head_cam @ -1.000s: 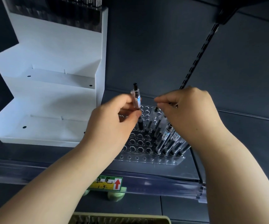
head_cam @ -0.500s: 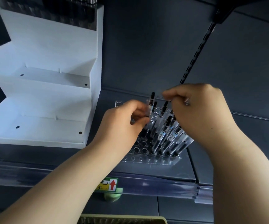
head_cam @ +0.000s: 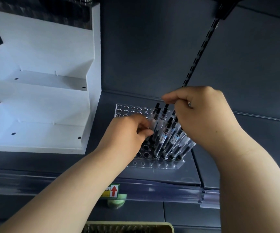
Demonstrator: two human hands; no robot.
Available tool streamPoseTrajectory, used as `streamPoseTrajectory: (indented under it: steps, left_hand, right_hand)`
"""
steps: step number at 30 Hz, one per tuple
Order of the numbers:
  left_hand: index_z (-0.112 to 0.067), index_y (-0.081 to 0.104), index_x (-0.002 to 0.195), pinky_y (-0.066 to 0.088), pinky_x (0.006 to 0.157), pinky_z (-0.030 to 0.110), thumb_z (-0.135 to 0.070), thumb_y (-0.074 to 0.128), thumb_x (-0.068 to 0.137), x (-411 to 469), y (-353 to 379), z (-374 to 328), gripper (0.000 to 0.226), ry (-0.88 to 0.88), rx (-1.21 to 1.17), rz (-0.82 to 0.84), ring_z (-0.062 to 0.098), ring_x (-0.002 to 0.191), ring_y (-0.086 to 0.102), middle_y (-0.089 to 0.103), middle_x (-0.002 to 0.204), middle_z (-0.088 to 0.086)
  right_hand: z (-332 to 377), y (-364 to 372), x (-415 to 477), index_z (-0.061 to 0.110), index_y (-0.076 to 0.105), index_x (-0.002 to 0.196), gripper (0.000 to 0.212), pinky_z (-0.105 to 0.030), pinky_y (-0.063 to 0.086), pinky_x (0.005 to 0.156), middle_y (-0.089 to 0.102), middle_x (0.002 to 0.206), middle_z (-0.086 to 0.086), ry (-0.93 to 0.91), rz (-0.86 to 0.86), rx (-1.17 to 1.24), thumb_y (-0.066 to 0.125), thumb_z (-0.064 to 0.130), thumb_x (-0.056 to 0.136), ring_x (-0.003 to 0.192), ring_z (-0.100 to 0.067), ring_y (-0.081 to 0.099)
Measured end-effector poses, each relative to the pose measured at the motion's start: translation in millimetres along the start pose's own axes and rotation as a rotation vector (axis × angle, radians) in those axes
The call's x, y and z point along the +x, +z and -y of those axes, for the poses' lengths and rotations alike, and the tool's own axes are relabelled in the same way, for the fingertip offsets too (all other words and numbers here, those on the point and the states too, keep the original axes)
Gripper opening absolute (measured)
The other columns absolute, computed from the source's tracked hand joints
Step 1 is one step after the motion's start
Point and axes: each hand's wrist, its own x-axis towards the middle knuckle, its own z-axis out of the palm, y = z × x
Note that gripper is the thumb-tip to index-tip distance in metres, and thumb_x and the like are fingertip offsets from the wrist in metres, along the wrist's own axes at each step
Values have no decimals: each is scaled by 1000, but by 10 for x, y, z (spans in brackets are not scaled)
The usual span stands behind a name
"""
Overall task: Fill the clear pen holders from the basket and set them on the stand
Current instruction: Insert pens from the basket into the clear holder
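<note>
A clear pen holder (head_cam: 154, 163) with rows of round holes lies on the dark shelf, its right half filled with several black-capped clear pens (head_cam: 168, 132). My left hand (head_cam: 129, 132) pinches one pen (head_cam: 156, 121) that stands in a hole beside the filled rows. My right hand (head_cam: 201, 115) hovers over the pens, its curled fingers holding the top of a pen (head_cam: 165, 109). The white stepped stand (head_cam: 40, 98) sits at the left, its two lower steps bare. The basket (head_cam: 129, 227) shows only its rim at the bottom edge.
A dark back wall rises behind the shelf, with a slotted black rail (head_cam: 198, 54) running up to the right. A clear price strip (head_cam: 152, 190) with a red-arrow label (head_cam: 113, 190) edges the shelf front. Dark pens fill the stand's top tier (head_cam: 51, 12).
My left hand has lowered its pen from above the holder down into a hole. My right hand stayed over the filled rows. The view has shifted slightly.
</note>
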Motion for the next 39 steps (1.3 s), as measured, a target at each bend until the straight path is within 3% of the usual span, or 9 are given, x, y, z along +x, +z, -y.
streamPoseTrajectory:
  steps: [7,12,16,20,24,29,32,35,39]
  left_hand:
    - [-25,70,90,47,63,16,-30,68,84,-21,19,11,9,3,60,-20,6,71,62,69,77,-8]
    - [-24,72,89,39,64,2,-29,70,82,-35,31,23,9,-1,27,-48,-4,64,56,66,73,-12]
    - [-22,71,86,38,63,-1,-28,73,79,-18,29,66,8,-24,37,-47,-5,62,54,65,71,-12]
    - [-22,71,85,39,62,0,-27,73,79,-10,7,98,9,-26,59,-50,-6,62,53,57,66,-18]
    - [-26,69,88,39,53,3,-30,68,83,-83,-52,66,6,28,125,-27,-4,65,56,59,68,-18]
    - [-22,62,105,52,75,34,-35,57,89,-322,-151,16,21,139,319,-22,17,89,61,67,98,-4]
    - [-22,57,113,48,78,33,-36,50,92,-542,-213,28,26,225,506,-32,21,99,57,64,107,-3]
    - [-21,53,118,39,79,31,-36,46,93,-772,-244,26,30,260,657,44,22,105,52,60,111,-2]
    - [-23,53,116,37,84,32,-33,46,93,-1124,-253,78,26,234,739,148,21,110,49,58,113,-4]
  right_hand:
    - [15,13,-5,25,73,96,40,0,32,46,46,59,25,-29,16,59,42,1,85,48,20,44]
    - [14,9,-11,22,73,95,40,1,31,44,45,39,24,-33,11,85,42,-1,85,45,19,45]
    - [-6,-11,-4,21,73,94,38,0,30,41,43,37,30,-33,-9,93,43,0,85,42,18,45]
    - [0,-24,-11,21,74,93,38,1,29,41,44,38,26,-47,-22,90,43,0,85,41,17,45]
    - [67,-24,-76,21,73,93,36,0,33,45,53,64,21,-87,-68,84,45,1,85,44,16,47]
    - [170,5,-289,17,74,89,33,0,35,55,59,76,11,-176,-123,84,47,-1,83,54,15,47]
    - [226,39,-539,13,74,86,30,-10,42,64,66,77,4,-212,-124,48,47,1,80,70,3,54]
    - [271,129,-864,6,73,83,27,-34,52,71,70,79,-7,-287,0,18,47,0,77,82,-25,62]
    - [213,393,-1295,8,70,88,25,-39,49,74,67,87,-10,-215,326,-65,46,2,82,85,-27,57]
